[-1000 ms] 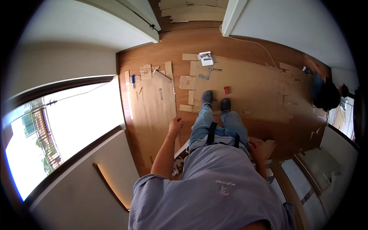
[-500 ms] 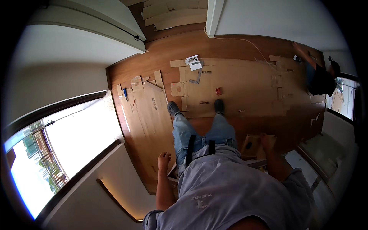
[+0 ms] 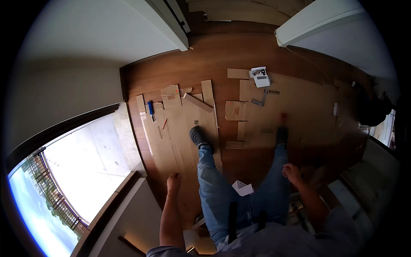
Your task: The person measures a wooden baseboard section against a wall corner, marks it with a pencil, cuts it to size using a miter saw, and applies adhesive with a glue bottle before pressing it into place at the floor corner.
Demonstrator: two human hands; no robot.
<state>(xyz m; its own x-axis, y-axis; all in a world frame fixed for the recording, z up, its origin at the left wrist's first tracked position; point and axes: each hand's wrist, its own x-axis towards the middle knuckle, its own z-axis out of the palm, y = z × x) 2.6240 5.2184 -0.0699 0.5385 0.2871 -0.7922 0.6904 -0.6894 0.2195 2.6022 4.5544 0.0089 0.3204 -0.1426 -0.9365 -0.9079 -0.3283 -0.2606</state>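
My left hand [image 3: 174, 182] hangs beside my left leg above the cardboard floor sheet [image 3: 180, 141], fingers curled in, with nothing seen in it. Near my right thigh is my right hand [image 3: 292, 172], its fingers folded closed and no object showing. An opened small white box [image 3: 242, 188] shows between my legs; neither hand touches it. On the left sheet lie a blue-handled tool [image 3: 151, 109], a red pencil-like stick [image 3: 165, 124] and a strip of board [image 3: 198, 103].
A white box with parts [image 3: 260, 77] and a grey folded angle tool [image 3: 260, 99] lie on the right-hand cardboard. Another person [image 3: 373, 109] crouches at the far right. A bright doorway [image 3: 90, 158] opens at the left. Door edges [image 3: 177, 34] stand ahead.
I have stepped forward and left, my feet now wider apart. My right hand has come away from the cardboard box at the right. The small white box has come into view between my legs.
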